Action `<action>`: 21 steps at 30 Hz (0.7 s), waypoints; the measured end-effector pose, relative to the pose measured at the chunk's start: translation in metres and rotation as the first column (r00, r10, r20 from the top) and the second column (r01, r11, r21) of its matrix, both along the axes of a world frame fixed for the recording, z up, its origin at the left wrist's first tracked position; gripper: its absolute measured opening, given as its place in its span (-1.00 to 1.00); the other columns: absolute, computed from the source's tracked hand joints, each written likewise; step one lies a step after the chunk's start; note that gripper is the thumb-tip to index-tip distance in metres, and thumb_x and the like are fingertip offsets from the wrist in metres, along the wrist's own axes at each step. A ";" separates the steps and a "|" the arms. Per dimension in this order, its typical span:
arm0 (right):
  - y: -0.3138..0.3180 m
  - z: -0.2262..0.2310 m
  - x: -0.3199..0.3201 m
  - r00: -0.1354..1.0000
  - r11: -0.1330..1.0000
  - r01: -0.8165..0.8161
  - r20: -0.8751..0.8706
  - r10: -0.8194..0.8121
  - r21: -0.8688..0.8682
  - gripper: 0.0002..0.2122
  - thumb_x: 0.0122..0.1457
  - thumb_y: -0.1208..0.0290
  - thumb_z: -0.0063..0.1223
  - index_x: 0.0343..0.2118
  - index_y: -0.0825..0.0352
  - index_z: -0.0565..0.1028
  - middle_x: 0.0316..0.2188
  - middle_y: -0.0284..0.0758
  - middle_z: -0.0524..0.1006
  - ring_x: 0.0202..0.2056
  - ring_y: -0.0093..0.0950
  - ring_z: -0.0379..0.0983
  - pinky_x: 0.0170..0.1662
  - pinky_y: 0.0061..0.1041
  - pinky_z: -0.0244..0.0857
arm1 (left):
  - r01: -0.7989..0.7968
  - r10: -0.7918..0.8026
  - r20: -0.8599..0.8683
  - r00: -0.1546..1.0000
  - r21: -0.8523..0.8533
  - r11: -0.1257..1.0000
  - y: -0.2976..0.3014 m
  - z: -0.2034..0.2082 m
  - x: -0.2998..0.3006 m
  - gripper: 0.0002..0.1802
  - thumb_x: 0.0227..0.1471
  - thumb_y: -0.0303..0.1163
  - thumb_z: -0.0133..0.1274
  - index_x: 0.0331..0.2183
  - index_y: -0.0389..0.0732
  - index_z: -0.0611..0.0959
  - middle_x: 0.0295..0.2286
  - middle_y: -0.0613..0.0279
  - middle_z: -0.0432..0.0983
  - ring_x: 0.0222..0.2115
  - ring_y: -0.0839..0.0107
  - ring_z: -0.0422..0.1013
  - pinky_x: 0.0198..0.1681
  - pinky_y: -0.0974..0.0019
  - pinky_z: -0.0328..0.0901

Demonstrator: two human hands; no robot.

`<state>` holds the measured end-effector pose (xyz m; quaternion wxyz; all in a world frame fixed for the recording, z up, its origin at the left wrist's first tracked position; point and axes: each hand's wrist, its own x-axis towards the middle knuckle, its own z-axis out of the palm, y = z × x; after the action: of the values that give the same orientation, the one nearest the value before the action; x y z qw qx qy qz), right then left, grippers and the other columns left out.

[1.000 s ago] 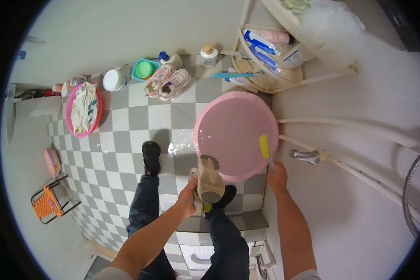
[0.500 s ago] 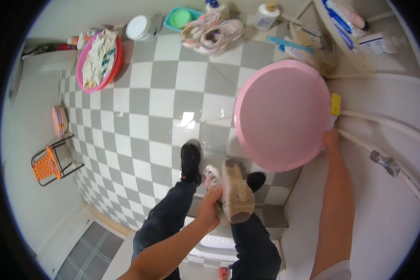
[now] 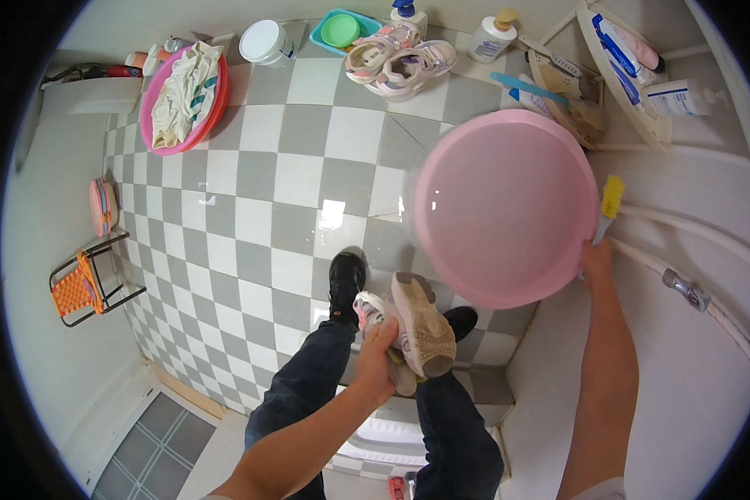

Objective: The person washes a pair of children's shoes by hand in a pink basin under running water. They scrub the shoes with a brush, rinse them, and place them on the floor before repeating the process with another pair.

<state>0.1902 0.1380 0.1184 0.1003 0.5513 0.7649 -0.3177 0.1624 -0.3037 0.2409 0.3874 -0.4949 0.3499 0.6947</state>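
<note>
My left hand [image 3: 377, 367] is closed around a white-and-pink sneaker [image 3: 425, 327], its beige, worn sole turned up and to the right. The sneaker is held above the floor, between my legs. In my right hand [image 3: 595, 260] is a scrub brush [image 3: 612, 197] with yellow bristles and a pale handle; the grip is partly hidden. The brush stands upright, leaning slightly right, at the right rim of a large pink basin [image 3: 427, 171]. The basin holds cloudy liquid.
At the back wall are a pair of sneakers [image 3: 400, 68], a pump bottle [image 3: 492, 37], a white bucket [image 3: 264, 42] and a pink tub [image 3: 148, 125] with cloth. A folding stool [image 3: 79, 287] stands left. Pipes [image 3: 683, 223] run along the right wall. Wet patches mark the tiles.
The brush has moved slightly to the right and tilted away from the basin, with my right hand a little lower. My left hand still grips the sneaker. The whole view has shifted slightly.
</note>
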 end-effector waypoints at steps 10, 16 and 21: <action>-0.024 0.015 -0.008 0.997 0.996 -0.025 -0.070 0.031 0.087 -0.61 0.18 0.53 -0.06 0.09 0.46 0.33 -0.04 0.00 0.50 0.00 -0.09 0.45 0.07 -0.25 0.26 | -0.024 0.026 0.034 0.999 -0.063 0.998 -0.018 0.004 0.032 -0.72 0.21 -0.14 0.08 -0.20 -0.14 0.53 -0.25 0.28 0.48 -0.21 0.41 0.43 -0.11 0.26 0.35; -0.031 0.016 -0.013 0.995 0.984 -0.082 -0.049 0.091 0.155 -0.58 0.19 0.51 -0.06 0.13 0.43 0.30 0.00 0.03 0.47 0.03 -0.06 0.42 0.09 -0.19 0.25 | -0.027 0.027 0.008 1.000 -0.025 0.999 -0.030 0.006 0.037 -0.74 0.20 -0.18 0.09 -0.20 -0.15 0.53 -0.25 0.29 0.48 -0.21 0.44 0.42 -0.12 0.29 0.34; -0.033 0.018 -0.016 0.983 0.965 -0.171 -0.024 0.180 0.198 -0.55 0.19 0.47 -0.05 0.16 0.42 0.28 0.02 0.03 0.46 0.05 -0.06 0.41 0.12 -0.21 0.23 | -0.069 0.068 -0.039 0.997 -0.025 0.997 -0.035 0.002 0.039 -0.75 0.20 -0.19 0.10 -0.21 -0.17 0.56 -0.27 0.32 0.49 -0.24 0.48 0.42 -0.15 0.35 0.32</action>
<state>0.1744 0.1049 0.1362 0.0573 0.4817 0.8401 -0.2425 0.2013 -0.3391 0.2431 0.3501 -0.4983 0.3491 0.7122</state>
